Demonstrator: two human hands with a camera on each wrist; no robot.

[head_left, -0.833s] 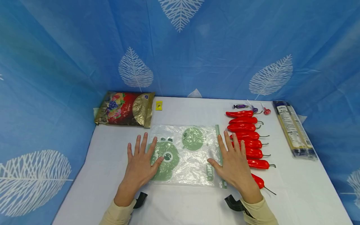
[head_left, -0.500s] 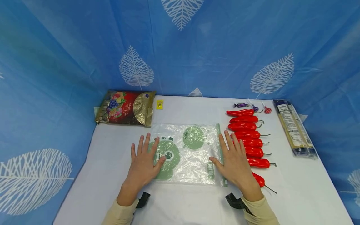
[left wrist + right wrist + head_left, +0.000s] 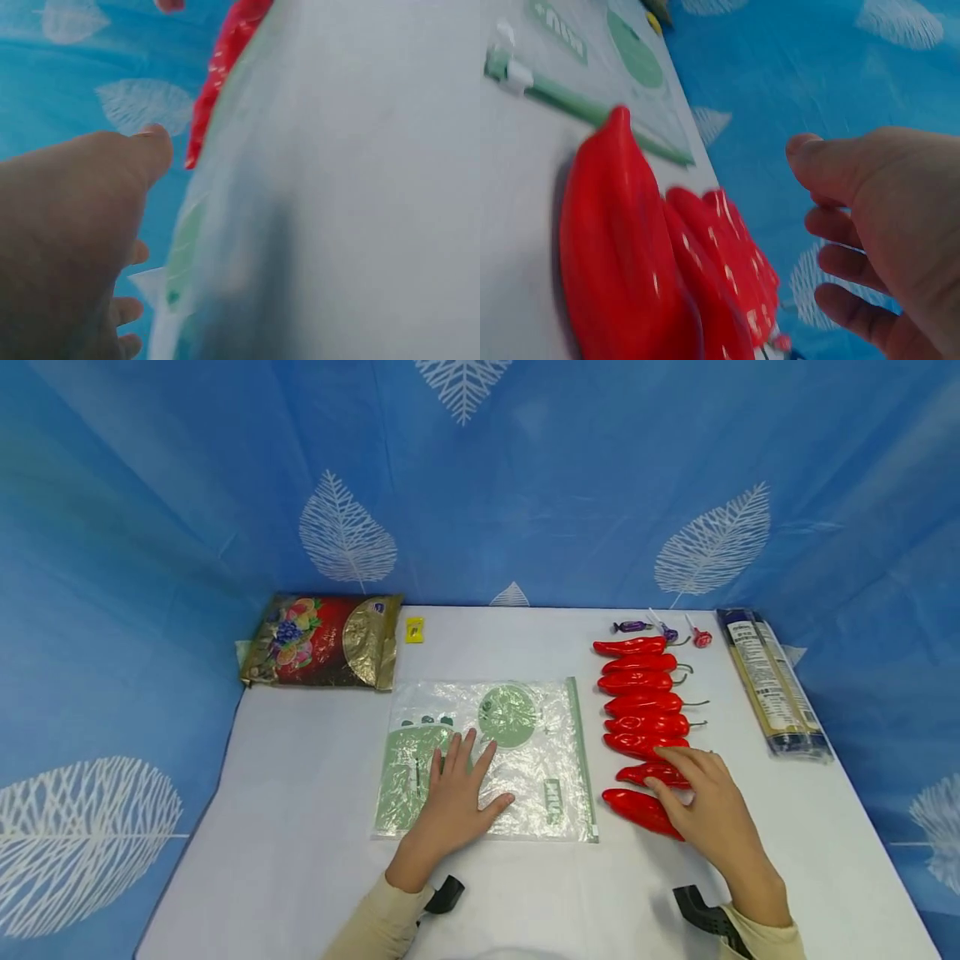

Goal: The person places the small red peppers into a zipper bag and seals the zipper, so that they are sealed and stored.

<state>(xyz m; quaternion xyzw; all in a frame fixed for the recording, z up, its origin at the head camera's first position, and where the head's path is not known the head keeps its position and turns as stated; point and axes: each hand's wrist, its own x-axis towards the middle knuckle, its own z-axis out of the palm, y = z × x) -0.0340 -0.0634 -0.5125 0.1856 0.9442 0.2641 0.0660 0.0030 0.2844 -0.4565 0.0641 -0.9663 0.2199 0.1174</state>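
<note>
Just below the right fingers (image 3: 847, 264), red peppers (image 3: 641, 773) lie untouched.

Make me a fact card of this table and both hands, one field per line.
Red peppers: eight, in a column
Clear bag: green-printed, flat, left of the peppers
Left hand: spread over the bag
Right hand: over the nearest peppers, holding nothing
Beyond peppers: purple wrapped candy, two lollipops
Back left: gold-and-red packet, small yellow packet beside it
Back right: long packet
</note>
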